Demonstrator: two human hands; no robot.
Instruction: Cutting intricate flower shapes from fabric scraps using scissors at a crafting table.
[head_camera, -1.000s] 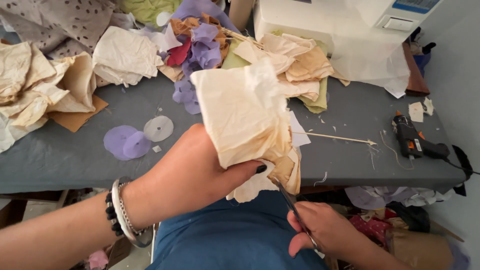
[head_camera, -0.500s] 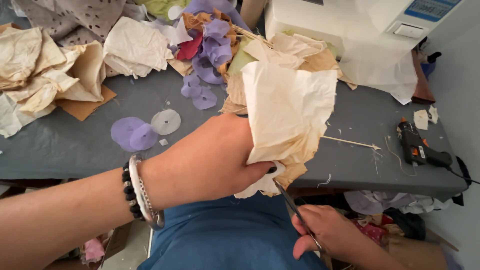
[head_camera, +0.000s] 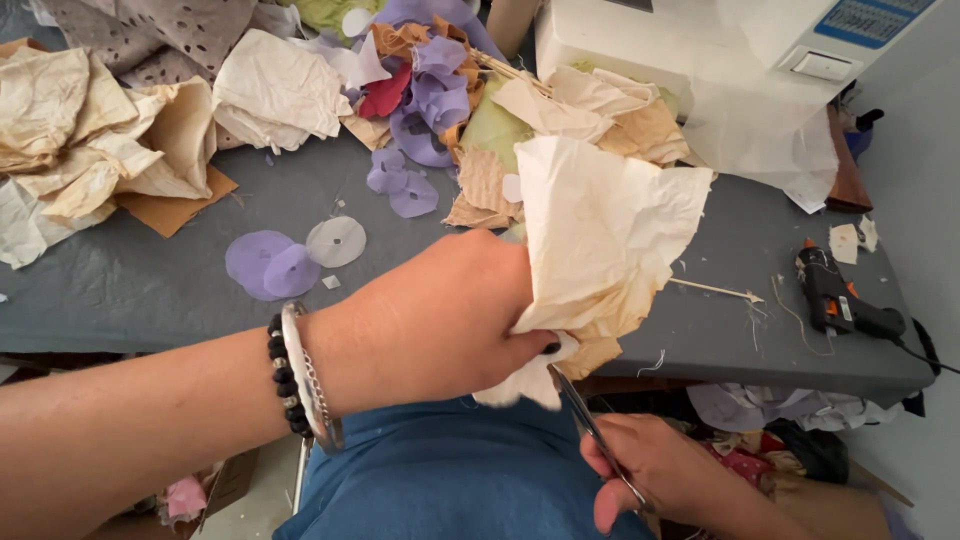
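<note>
Left hand: closed around a bunched piece of cream fabric, held above the near edge of the grey table; cloth fanning up and outward past the fingers, lower edge hanging just below the grip. Wrist bearing a silver bangle and a black bead bracelet, side by side.

Right hand: below and to the outer side of the cloth grip, over the blue lap; fingers closed through the handles of scissors, blades pointing up to the hanging lower edge of the cream fabric, tips touching or just under it; how far apart the blades stand cannot be told.

Beyond the grip, on the table: purple fabric discs and one pale disc, lying flat; heap of purple, red and tan scraps; crumpled cream cloths far to the left-hand side.

To the right-hand side of the grip: thin wooden stick just beside the cloth; black glue gun near the table's end; white sewing machine at the far edge
</note>
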